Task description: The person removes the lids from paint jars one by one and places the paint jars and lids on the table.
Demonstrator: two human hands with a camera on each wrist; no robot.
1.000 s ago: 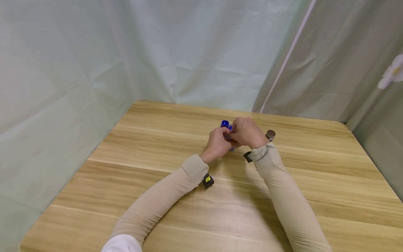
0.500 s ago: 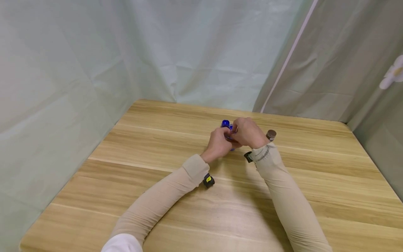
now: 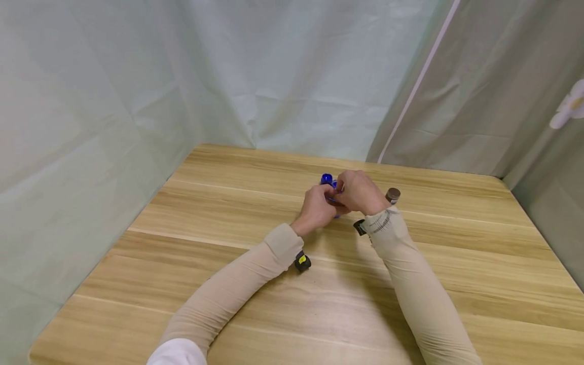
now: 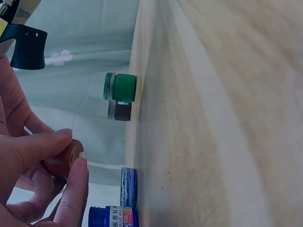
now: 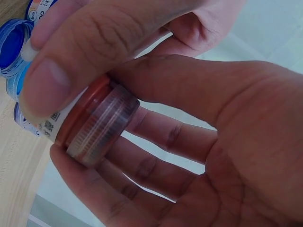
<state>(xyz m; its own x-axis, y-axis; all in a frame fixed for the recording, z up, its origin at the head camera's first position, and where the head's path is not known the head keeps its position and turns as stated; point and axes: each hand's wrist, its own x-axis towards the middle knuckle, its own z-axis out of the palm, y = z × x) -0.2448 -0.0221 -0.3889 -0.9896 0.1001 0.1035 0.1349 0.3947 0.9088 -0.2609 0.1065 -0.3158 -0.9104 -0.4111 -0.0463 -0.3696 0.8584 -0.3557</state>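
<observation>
Both hands meet above the table toward its far side, around a small paint jar [image 5: 59, 125] with reddish-brown contents and a white label. My left hand [image 3: 317, 208] holds the jar's body. My right hand [image 3: 362, 192] grips its clear ribbed lid [image 5: 102, 125], fingers curled round it. In the head view the fingers mostly hide this jar. The left wrist view shows only part of its reddish surface [image 4: 57, 163] between the fingers. Close beyond the hands stands a blue paint jar [image 3: 326, 179], with more blue jars partly covered by the fingers.
A brown-topped jar [image 3: 392, 195] stands right of the right wrist. In the left wrist view, a green jar [image 4: 125, 88] and a dark jar [image 4: 123, 111] stand near each other. The wooden table [image 3: 191, 218] is bordered by pale curtains [image 3: 310, 76].
</observation>
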